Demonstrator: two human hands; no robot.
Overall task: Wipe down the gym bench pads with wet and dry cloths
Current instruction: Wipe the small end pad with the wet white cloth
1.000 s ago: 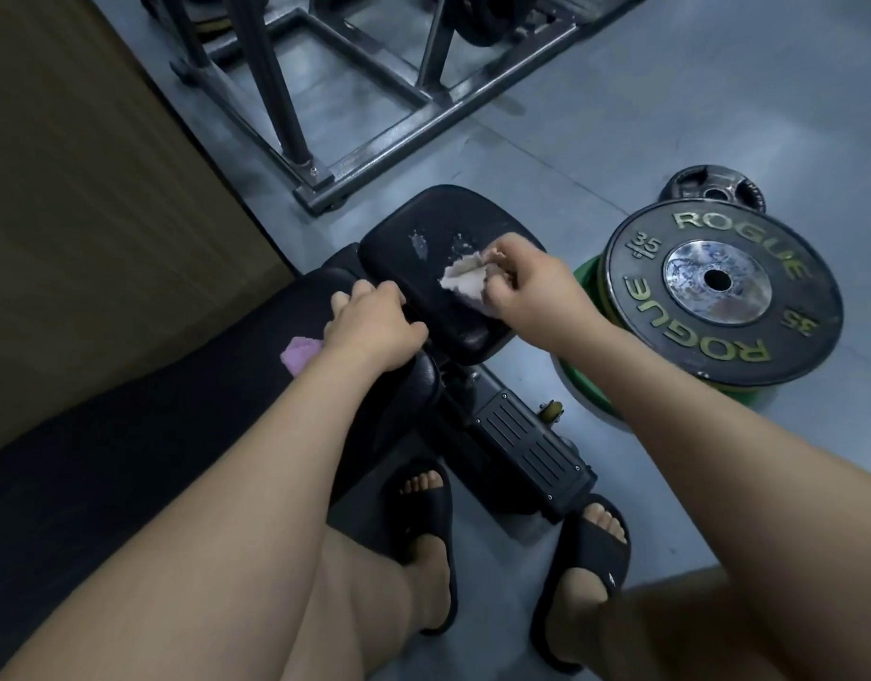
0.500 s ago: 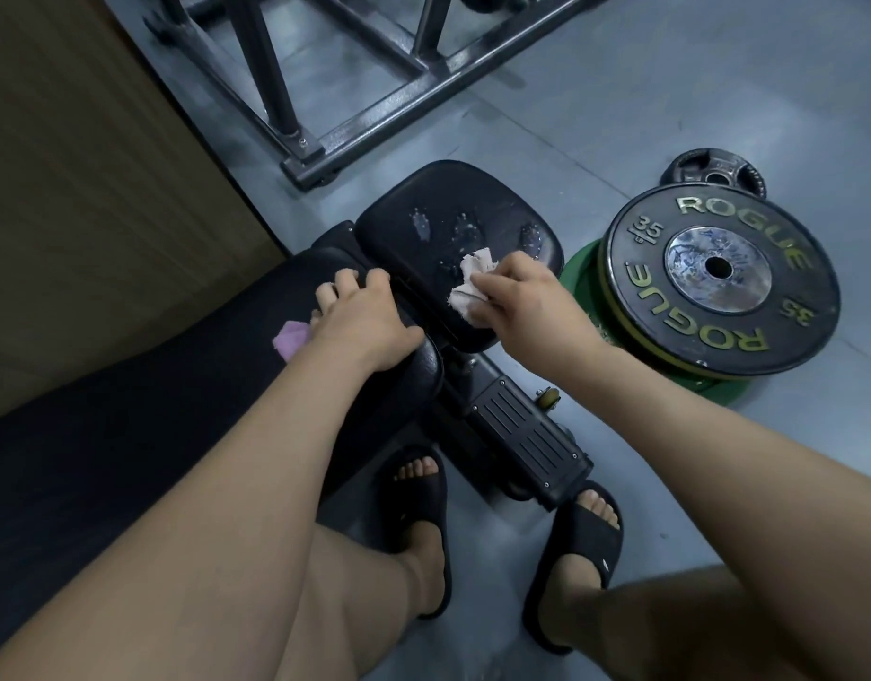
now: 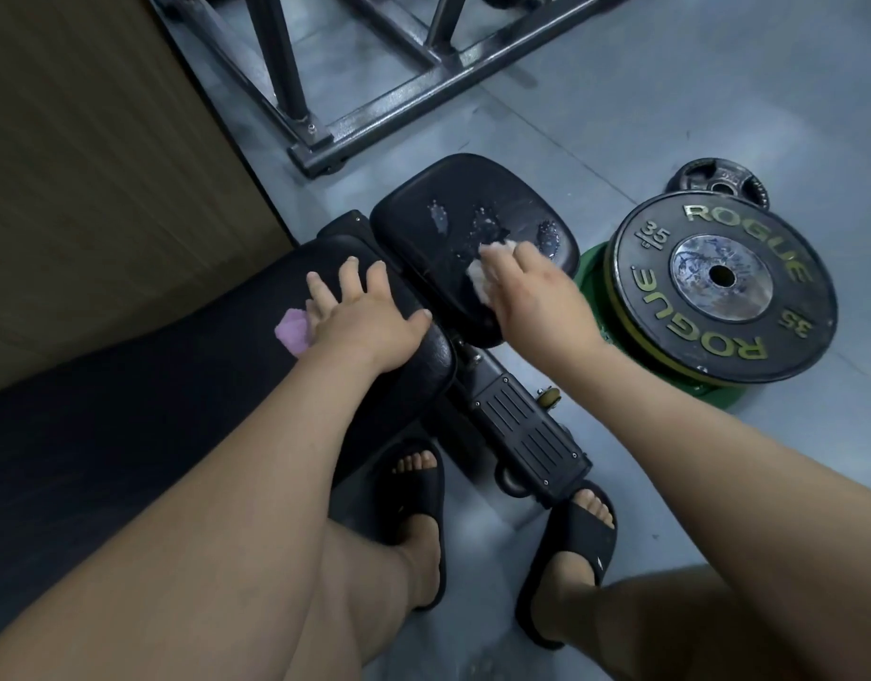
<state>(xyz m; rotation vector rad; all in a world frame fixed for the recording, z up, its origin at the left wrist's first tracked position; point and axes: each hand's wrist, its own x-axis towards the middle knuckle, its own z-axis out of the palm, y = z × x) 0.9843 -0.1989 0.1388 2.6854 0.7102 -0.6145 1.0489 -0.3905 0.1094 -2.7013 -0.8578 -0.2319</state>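
We've got dim, flat light, soft shadows, wet glints on the seat pad (image 3: 463, 189), and wide-angle bending at our edges.

The long bench pad (image 3: 177, 385) bears a pink cloth (image 3: 291, 331); the small seat pad (image 3: 448, 189) bears a white cloth (image 3: 478, 287) and wet patches (image 3: 438, 218)

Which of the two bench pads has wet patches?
The small pad, under the right hand and white cloth: droplets glisten on it. The long pad under the left hand shows none.
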